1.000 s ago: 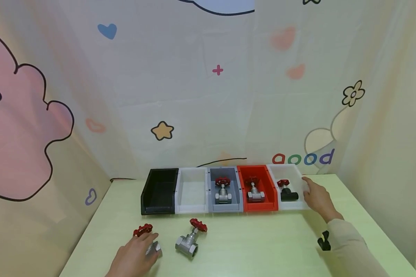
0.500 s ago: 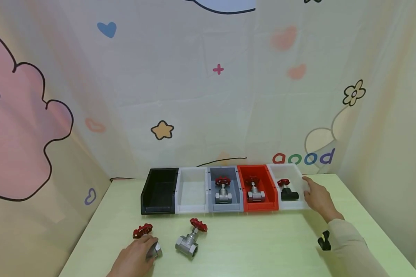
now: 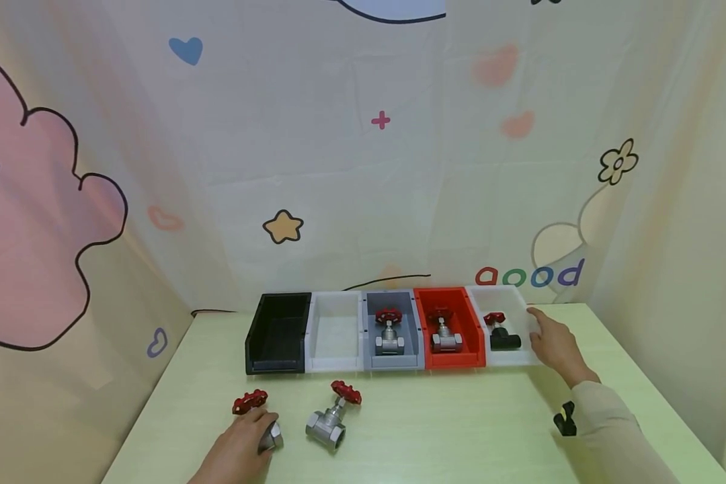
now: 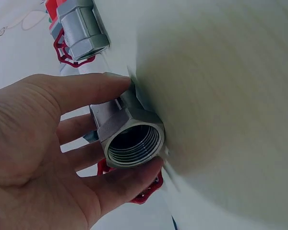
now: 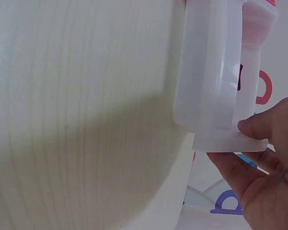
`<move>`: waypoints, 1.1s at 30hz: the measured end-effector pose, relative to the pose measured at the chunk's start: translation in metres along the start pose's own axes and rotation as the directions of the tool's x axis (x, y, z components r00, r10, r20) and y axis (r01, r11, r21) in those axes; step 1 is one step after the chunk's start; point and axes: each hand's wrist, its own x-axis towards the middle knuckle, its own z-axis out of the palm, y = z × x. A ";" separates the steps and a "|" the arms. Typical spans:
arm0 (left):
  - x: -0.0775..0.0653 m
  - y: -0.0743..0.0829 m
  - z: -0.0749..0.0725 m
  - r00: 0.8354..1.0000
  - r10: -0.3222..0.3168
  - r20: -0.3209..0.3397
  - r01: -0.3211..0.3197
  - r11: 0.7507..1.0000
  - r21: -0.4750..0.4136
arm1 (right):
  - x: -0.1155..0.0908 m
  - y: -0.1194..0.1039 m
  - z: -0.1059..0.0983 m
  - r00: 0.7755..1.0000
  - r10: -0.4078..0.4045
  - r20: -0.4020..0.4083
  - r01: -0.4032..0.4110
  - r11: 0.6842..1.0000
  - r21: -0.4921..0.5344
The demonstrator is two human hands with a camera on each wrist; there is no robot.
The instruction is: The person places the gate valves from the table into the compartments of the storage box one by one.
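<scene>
My left hand (image 3: 238,444) grips the silver body of a gate valve (image 4: 134,139) at the table's front left. Its threaded opening faces the left wrist camera, and its red handwheel (image 3: 250,401) sticks out past my fingers. Just to the right lies a second valve (image 3: 327,427) with a red handwheel, tilted on its side. My right hand (image 3: 558,346) pinches the side wall of the rightmost white bin (image 5: 221,139), thumb inside and fingers outside. In that bin sits a black valve (image 3: 505,339) with a red handwheel.
Several bins stand in a row along the table's back: a black bin (image 3: 275,366), another white bin (image 3: 334,365), a grey bin (image 3: 393,363) and a red bin (image 3: 456,360). One silver valve (image 3: 390,344) is in the grey bin, another valve (image 3: 446,341) in the red one. A printed curtain (image 3: 339,168) hangs behind.
My left hand has closed its fingers round the left valve's body, having been spread over it. My right hand has stayed on the white bin's wall.
</scene>
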 end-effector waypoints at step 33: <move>0.002 0.002 -0.001 0.999 0.032 -0.035 -0.034 0.998 -0.055 | -0.001 0.001 0.001 1.000 -0.004 -0.010 0.004 1.000 0.009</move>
